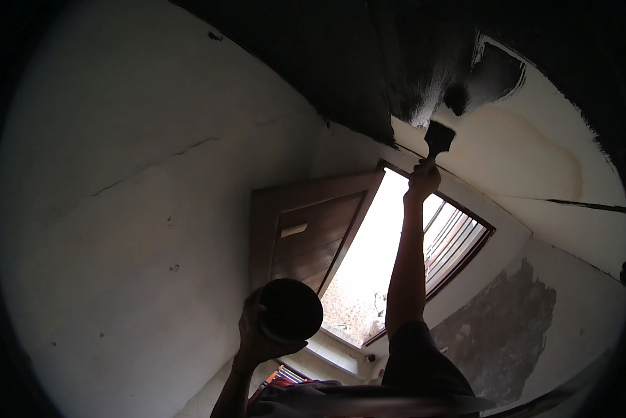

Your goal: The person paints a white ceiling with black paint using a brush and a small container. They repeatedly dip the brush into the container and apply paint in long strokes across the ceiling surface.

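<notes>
My right hand (pixel 424 180) is raised high, its fingers closed around the handle of a wide flat paintbrush (pixel 440 135). The dark bristles point up at the pale part of the ceiling (pixel 501 139), just below the ragged lower edge of a black painted area (pixel 327 56). Whether the bristles touch the surface I cannot tell. Lower down, my left hand (pixel 252 340) grips a round dark container (pixel 291 311) from the side and below. Its inside is too dark to make out.
A brown wooden door (pixel 263 209) stands ajar beside a bright opening (pixel 372 251) with a barred window (pixel 456 240). A pale cracked wall (pixel 132 230) rises on the left. On the right, another wall bears a rough grey patch (pixel 501 327).
</notes>
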Demonstrator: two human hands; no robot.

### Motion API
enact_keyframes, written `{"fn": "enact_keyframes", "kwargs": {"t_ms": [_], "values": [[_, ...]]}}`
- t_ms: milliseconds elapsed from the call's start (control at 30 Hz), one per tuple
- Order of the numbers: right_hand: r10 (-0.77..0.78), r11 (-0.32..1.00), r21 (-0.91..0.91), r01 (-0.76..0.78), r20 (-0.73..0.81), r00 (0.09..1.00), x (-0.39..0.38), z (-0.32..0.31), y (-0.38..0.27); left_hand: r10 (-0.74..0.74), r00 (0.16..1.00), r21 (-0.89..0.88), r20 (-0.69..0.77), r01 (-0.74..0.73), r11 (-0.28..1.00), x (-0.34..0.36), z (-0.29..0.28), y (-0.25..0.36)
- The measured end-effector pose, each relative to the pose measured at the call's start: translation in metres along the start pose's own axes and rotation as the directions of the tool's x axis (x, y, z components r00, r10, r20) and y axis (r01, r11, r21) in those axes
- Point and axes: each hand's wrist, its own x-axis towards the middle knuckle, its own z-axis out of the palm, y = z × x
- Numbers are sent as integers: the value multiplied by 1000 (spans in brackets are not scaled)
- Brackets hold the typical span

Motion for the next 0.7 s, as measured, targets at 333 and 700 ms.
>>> {"fn": "enact_keyframes", "kwargs": {"t_ms": [333, 700], "values": [[-330, 867, 373, 330, -67, 942, -21, -43, -197, 55, 998, -4, -10, -55, 998, -1, -7, 3], [-358, 848, 321, 422, -240, 902, -70, -46, -261, 1, 996, -2, -89, -1, 1000, -15, -23, 9]]}}
